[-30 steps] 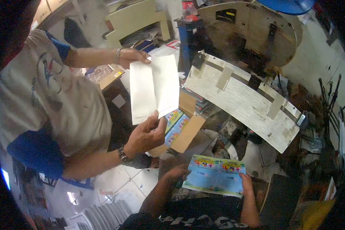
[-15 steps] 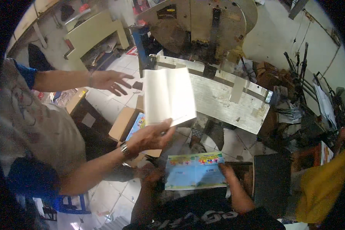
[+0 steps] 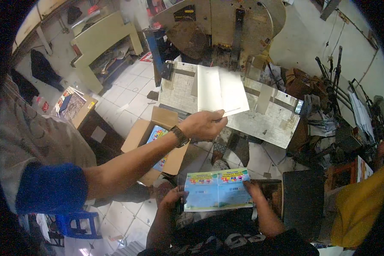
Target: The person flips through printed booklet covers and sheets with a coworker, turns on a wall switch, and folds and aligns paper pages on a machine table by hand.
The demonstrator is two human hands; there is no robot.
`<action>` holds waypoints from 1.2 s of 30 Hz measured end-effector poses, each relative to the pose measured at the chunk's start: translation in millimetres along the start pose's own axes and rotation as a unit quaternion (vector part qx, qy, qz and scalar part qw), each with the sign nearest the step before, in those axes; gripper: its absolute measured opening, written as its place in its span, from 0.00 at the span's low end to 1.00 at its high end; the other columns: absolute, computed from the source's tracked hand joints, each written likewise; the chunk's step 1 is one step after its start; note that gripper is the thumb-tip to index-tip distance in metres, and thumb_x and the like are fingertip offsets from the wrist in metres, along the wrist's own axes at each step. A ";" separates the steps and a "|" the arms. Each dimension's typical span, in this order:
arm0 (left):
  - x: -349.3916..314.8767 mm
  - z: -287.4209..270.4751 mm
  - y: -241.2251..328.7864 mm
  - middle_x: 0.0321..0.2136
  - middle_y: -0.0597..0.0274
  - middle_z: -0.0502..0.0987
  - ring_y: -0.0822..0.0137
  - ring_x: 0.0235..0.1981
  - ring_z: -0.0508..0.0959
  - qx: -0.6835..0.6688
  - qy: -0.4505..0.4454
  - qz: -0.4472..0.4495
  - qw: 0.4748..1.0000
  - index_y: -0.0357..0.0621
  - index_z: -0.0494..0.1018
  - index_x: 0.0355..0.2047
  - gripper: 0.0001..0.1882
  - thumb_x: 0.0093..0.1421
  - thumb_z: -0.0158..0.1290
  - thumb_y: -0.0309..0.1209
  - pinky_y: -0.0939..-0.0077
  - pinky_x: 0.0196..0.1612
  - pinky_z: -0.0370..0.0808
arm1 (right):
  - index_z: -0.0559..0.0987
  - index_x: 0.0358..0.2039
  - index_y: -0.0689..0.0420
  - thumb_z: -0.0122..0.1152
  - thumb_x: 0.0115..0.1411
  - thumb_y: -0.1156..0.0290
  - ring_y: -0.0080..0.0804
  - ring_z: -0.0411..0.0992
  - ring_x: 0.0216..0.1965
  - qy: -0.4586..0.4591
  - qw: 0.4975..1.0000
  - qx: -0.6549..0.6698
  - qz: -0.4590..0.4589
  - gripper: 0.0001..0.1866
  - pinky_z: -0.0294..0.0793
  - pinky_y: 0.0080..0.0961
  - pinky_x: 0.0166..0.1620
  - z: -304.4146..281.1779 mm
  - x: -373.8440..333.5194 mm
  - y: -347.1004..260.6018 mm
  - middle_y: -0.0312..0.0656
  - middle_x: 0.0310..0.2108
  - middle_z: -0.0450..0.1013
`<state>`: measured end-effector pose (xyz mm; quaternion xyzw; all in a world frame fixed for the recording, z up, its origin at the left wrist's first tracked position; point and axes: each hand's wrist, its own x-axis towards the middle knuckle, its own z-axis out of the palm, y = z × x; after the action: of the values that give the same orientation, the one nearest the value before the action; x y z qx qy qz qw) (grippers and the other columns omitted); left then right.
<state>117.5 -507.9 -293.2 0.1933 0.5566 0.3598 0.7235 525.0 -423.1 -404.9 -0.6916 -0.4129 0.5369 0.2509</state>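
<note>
A light-blue printed sheet with a colourful band along its far edge and a crease down its middle is held flat before my body. My left hand is closed on its left edge. On the opposite edge, my right hand grips it near the far right corner, thumb on top. From the left reaches another person's hand, pinching a folded white sheet of paper over the metal table, beyond my own sheet.
An open cardboard box with colourful prints inside stands left of my knees. A long metal table lies ahead, before a large machine. A blue plastic stool is at lower left. At right is a person's yellow garment.
The other person's hand has carried the white sheet away from me and rightward over the metal table; their other hand has left the view. My hands and the blue sheet stay nearly still.
</note>
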 end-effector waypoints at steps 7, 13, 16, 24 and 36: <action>6.6 -15.6 -16.0 0.24 0.69 0.73 0.76 0.18 0.68 -0.043 -0.022 0.004 0.999 0.42 0.72 0.42 0.12 0.57 0.56 0.23 0.82 0.21 0.67 | 0.73 0.53 0.65 0.63 0.55 0.52 0.40 0.71 0.47 0.011 1.000 -0.027 0.005 0.33 0.68 0.33 0.52 5.7 -18.9 -24.6 0.49 0.47 0.74; 4.1 -9.5 -6.4 0.23 0.70 0.71 0.78 0.18 0.67 -0.026 -0.007 -0.019 0.999 0.43 0.72 0.41 0.11 0.57 0.56 0.24 0.83 0.21 0.66 | 0.76 0.49 0.66 0.62 0.55 0.55 0.37 0.73 0.43 0.001 1.000 0.021 0.008 0.28 0.69 0.32 0.49 6.0 -22.1 -27.9 0.48 0.43 0.76; 1.4 -2.0 -1.6 0.23 0.71 0.71 0.78 0.18 0.66 -0.018 -0.015 -0.004 1.000 0.43 0.72 0.40 0.10 0.57 0.56 0.24 0.83 0.21 0.66 | 0.76 0.48 0.66 0.62 0.56 0.57 0.36 0.73 0.43 -0.001 0.999 0.047 0.009 0.27 0.70 0.31 0.48 3.9 -9.2 -9.5 0.47 0.43 0.76; 5.9 -5.5 -11.2 0.24 0.71 0.72 0.78 0.18 0.66 -0.010 -0.003 -0.005 1.000 0.44 0.72 0.39 0.09 0.57 0.55 0.24 0.84 0.22 0.66 | 0.75 0.50 0.66 0.61 0.57 0.59 0.38 0.72 0.45 0.020 0.998 0.053 -0.029 0.26 0.69 0.32 0.51 5.3 -22.2 -19.2 0.46 0.46 0.75; 13.7 -27.6 -23.4 0.25 0.68 0.73 0.77 0.20 0.68 0.016 -0.008 0.011 1.000 0.38 0.71 0.44 0.13 0.59 0.55 0.26 0.82 0.24 0.69 | 0.75 0.51 0.64 0.61 0.56 0.55 0.39 0.73 0.44 -0.020 1.000 0.014 0.018 0.28 0.70 0.34 0.49 14.7 -34.3 -64.6 0.48 0.46 0.75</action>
<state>100.2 -516.8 -326.6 0.2141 0.5544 0.3574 0.7204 488.8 -418.8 -339.8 -0.6847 -0.3976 0.5607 0.2423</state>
